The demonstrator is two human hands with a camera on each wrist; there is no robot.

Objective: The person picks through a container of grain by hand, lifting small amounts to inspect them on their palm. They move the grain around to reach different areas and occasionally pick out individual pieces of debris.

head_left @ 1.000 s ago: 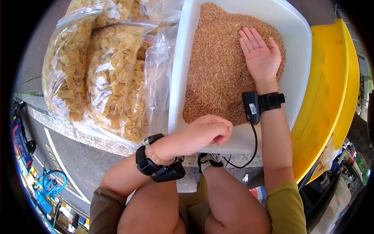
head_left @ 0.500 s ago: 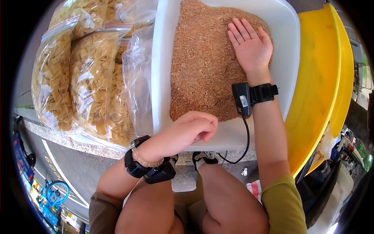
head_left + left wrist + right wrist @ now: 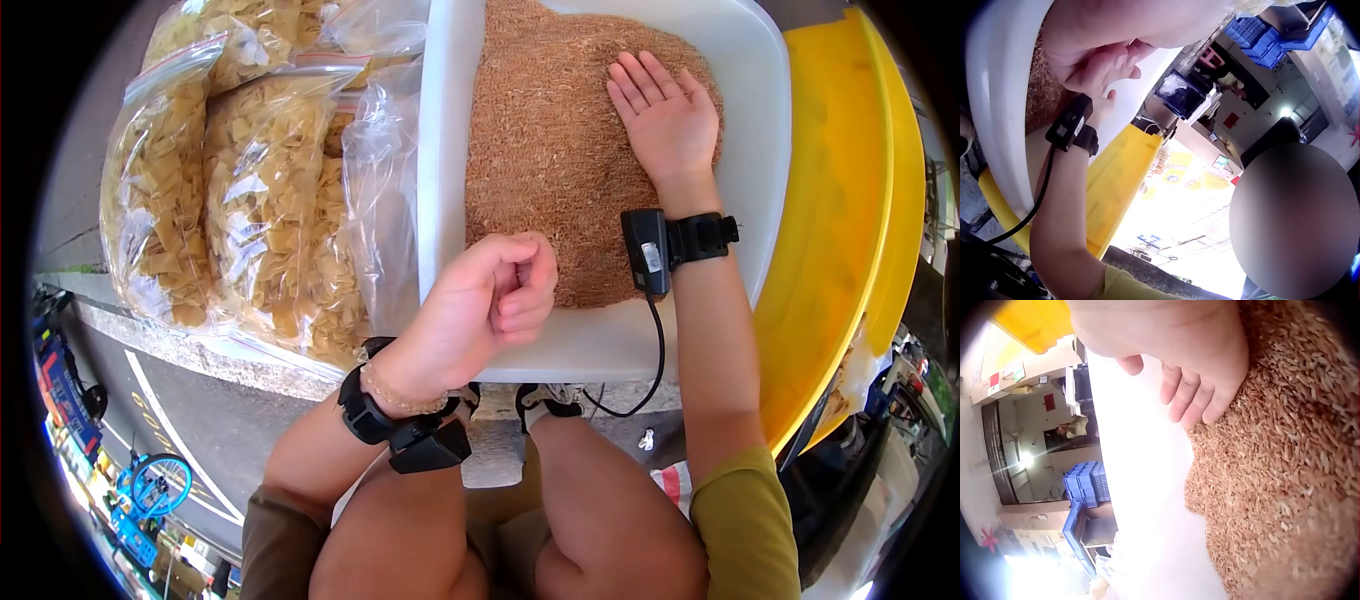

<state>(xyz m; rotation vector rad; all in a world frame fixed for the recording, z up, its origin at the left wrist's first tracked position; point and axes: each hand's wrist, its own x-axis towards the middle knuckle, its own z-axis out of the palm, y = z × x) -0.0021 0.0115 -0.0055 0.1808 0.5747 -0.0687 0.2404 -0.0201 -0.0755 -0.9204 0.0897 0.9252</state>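
My right hand [image 3: 673,125] lies palm up, fingers extended, over the reddish-brown rice [image 3: 560,150] at the tub's far right. Close up in the right wrist view, the right fingertips [image 3: 1194,415] sit right at the edge of the grains. The rice fills much of a white plastic tub [image 3: 440,150]. My left hand [image 3: 490,290] is raised over the tub's near left part, its fingers loosely curled with nothing seen in them. In the left wrist view the left fingers [image 3: 1094,70] overlap the right hand behind them.
Clear zip bags [image 3: 265,190] of pale yellow flat pieces stand left of the tub. A yellow container [image 3: 830,200] flanks it on the right. A black cable [image 3: 658,350] loops from the right wrist camera [image 3: 650,252] down past the tub's near edge. Blue crates [image 3: 1085,481] stand farther off.
My left hand has risen and turned, showing its curled fingers and palm side more. My right hand keeps its pose over the rice. The view has shifted slightly.
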